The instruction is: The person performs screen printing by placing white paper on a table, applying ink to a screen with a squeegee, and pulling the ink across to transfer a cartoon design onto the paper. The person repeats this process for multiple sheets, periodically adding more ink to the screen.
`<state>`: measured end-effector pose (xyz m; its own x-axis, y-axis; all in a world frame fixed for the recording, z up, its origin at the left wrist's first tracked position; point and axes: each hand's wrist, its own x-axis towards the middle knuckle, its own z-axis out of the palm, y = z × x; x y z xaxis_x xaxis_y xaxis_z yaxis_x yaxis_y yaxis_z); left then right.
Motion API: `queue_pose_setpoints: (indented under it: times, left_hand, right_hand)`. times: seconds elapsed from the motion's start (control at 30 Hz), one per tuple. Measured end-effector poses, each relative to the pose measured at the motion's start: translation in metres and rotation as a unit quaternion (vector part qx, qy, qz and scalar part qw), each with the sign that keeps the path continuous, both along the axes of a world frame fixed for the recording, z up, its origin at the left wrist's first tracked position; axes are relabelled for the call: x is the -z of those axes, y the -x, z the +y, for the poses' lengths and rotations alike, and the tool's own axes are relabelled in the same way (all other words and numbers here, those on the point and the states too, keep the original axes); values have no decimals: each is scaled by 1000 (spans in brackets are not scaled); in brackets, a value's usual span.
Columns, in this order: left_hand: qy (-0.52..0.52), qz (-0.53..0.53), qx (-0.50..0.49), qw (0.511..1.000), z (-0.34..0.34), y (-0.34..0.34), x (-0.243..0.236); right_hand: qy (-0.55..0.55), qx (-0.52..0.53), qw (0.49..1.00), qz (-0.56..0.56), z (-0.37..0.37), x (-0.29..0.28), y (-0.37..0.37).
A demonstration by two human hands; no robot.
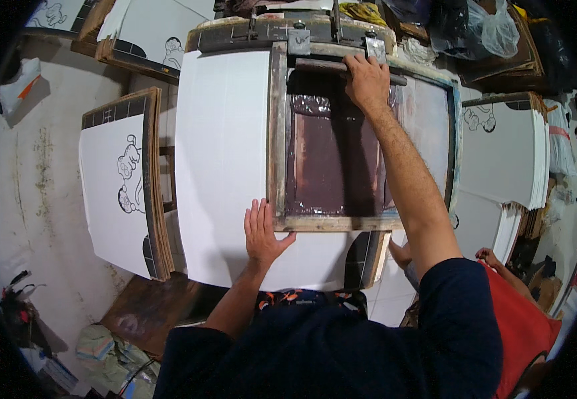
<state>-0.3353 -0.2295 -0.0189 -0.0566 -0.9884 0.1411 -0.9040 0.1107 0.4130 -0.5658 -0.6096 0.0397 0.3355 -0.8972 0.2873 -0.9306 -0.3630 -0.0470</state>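
Observation:
A screen-printing frame (277,133) lies over a large white sheet (218,126) on a board, hinged at its far edge by metal clamps (299,42). Dark brown-purple ink (331,166) covers much of its mesh. My right hand (368,83) grips a long squeegee (318,66) across the top of the mesh, fingers curled over the bar and my arm stretched over the right side. My left hand (265,233) has its fingers spread at the frame's lower left corner, touching the wooden edge and the sheet.
Boards with printed line drawings (112,153) stand left and behind; stacked printed sheets (498,153) lie at right. Plastic bags (494,30) crowd the back right. A co-worker in red (518,312) is close at my right. A brown wooden board (135,306) lies low at left.

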Motion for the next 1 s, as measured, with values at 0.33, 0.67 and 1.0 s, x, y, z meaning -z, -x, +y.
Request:
queue_pose_setpoints:
  times: [0.33,0.67,1.0]
  left_hand:
    - [-2,-22,4,1000,3,1,6]
    - [-10,-12,7,1000,4,1,5]
    - [-77,173,-56,980,-6,19,-14]
  right_hand:
    - [-99,-2,995,-32,203,-17,15]
    - [-136,-12,990,-48,313,-25,21]
    - [-109,0,991,-71,282,-46,19]
